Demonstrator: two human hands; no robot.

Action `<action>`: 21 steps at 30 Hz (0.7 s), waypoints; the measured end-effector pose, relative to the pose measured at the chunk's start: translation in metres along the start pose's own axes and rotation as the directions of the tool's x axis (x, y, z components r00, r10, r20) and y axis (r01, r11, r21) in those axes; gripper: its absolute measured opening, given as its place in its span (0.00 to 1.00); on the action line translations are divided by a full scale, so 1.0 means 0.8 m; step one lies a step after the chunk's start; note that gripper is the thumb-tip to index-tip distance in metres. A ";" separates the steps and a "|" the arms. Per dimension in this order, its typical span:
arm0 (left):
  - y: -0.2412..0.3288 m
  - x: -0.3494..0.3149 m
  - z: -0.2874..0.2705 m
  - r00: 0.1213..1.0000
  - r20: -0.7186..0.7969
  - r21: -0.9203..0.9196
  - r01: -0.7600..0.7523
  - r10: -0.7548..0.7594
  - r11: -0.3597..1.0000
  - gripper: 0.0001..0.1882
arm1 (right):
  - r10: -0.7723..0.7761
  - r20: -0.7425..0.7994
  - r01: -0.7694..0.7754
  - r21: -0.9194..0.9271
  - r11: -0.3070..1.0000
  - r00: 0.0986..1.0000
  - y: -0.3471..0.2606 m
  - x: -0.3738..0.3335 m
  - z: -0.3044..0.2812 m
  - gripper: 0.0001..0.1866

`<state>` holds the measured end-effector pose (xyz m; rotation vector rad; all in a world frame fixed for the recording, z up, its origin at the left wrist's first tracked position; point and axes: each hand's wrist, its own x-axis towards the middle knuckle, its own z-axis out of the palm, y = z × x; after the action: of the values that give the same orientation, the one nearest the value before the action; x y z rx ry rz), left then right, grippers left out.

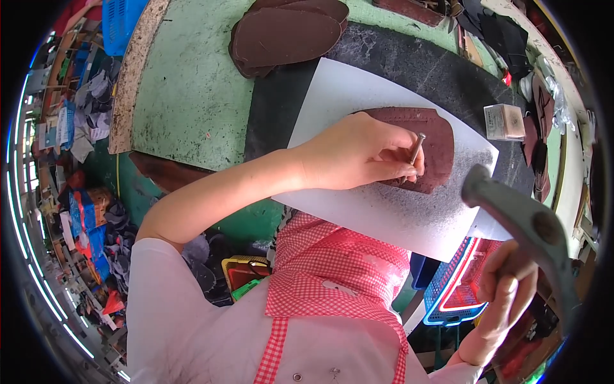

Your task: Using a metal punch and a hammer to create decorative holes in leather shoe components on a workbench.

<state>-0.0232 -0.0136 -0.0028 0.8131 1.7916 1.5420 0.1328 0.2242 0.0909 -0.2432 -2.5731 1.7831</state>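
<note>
My left hand [361, 153] reaches across from the left and pinches a slim metal punch [418, 146], tilted, its lower end at a dark brown leather piece [439, 147]. Part of the leather is hidden under that hand. Small marks run along its upper edge. Beneath it lies a white sheet [326, 96] with dark specks. On the right, my right hand [508, 285] is closed around a grey metal hammer [527, 214], raised nearer to the camera than the sheet. The hammer's head is to the right of the leather, apart from the punch.
A black mat [403, 61] lies under the sheet on a worn green table [192, 77]. Stacked brown leather pieces [288, 38] sit at the far side. To the right stands a small box [504, 121] near dark scraps [542, 128]. Blue and red baskets [451, 310] are below the table edge.
</note>
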 end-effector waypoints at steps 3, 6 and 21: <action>-0.004 0.001 0.002 0.996 0.006 0.067 -0.089 0.089 0.994 0.05 | 0.109 -0.091 -0.119 -0.110 0.987 0.990 -0.006 -0.003 0.007 0.28; 0.009 -0.002 0.006 0.991 0.026 0.314 -0.133 0.131 0.940 0.06 | 0.043 -0.146 -0.059 -0.103 0.993 0.988 0.044 -0.031 -0.037 0.27; 0.016 0.079 0.002 0.977 -0.142 0.081 -0.148 0.158 0.986 0.08 | 0.081 0.159 -0.021 -0.347 0.938 0.984 0.032 0.022 0.014 0.12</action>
<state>-0.0598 0.0391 0.0057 0.9100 1.9373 1.6850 0.1177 0.2247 0.0616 -0.1636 -3.0210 1.4100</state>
